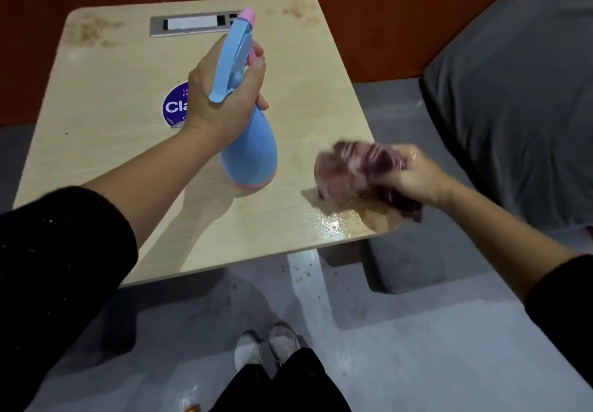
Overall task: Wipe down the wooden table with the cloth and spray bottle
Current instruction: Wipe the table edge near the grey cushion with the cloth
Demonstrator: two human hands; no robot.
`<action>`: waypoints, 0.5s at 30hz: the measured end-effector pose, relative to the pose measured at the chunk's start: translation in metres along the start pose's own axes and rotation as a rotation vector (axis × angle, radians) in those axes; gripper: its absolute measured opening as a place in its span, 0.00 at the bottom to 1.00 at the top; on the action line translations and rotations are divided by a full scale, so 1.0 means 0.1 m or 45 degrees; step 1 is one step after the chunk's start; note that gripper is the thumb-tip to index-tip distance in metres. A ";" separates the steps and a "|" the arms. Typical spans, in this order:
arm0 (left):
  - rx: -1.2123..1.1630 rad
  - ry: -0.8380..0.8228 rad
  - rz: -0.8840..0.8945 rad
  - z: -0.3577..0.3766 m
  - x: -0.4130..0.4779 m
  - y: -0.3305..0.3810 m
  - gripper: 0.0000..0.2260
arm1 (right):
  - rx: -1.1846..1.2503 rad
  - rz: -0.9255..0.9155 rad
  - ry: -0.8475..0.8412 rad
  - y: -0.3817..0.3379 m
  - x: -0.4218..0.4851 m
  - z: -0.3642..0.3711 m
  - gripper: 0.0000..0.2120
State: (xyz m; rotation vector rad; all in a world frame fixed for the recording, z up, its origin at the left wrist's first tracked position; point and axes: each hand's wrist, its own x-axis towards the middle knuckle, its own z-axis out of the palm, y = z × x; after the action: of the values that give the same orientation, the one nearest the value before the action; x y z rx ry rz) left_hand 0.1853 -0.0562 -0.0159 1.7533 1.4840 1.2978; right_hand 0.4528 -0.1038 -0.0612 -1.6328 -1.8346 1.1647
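Note:
A light wooden table (128,161) fills the middle of the view. My left hand (224,94) grips the neck of a blue spray bottle (252,152) with a pink nozzle, held tilted above the tabletop, a finger on the pink trigger. My right hand (414,176) holds a crumpled dark red cloth (349,169), blurred with motion, at the table's near right corner. A wet, shiny patch (340,219) lies on the wood under and in front of the cloth. Brownish stains (91,31) mark the far left corner and the far right corner (298,14).
A round purple sticker (173,105) sits mid-table, partly behind my left wrist. A grey metal plate (192,25) is set into the far edge. A grey cushioned seat (513,100) stands to the right, an orange wall behind. My shoes (266,346) are on the grey floor.

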 end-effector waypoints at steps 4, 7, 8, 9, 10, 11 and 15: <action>0.030 0.002 -0.016 0.00 0.00 -0.01 0.09 | 0.171 -0.061 0.177 -0.15 0.47 0.04 0.05; 0.030 -0.006 0.015 0.01 -0.01 -0.02 0.05 | -0.151 0.037 0.123 -0.06 0.58 0.29 0.17; 0.023 -0.010 0.018 0.01 0.00 -0.03 0.06 | -0.200 0.036 0.116 -0.05 0.53 0.33 0.21; 0.020 -0.009 0.013 0.01 0.00 -0.03 0.07 | -0.214 0.012 0.090 -0.04 0.47 0.36 0.23; 0.017 -0.011 0.006 0.01 0.00 -0.04 0.08 | -0.228 -0.025 0.055 -0.03 0.40 0.38 0.23; 0.009 -0.019 0.003 0.01 0.01 -0.03 0.08 | -0.264 -0.061 0.018 0.00 0.32 0.39 0.22; 0.017 -0.033 0.025 0.00 0.01 -0.05 0.06 | -0.358 -0.081 -0.090 0.12 -0.02 0.41 0.21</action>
State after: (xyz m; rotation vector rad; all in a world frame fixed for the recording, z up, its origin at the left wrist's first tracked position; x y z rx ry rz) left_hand 0.1828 -0.0542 -0.0192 1.7907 1.4676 1.2736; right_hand 0.4284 -0.1188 -0.0932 -1.6834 -2.1602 0.9841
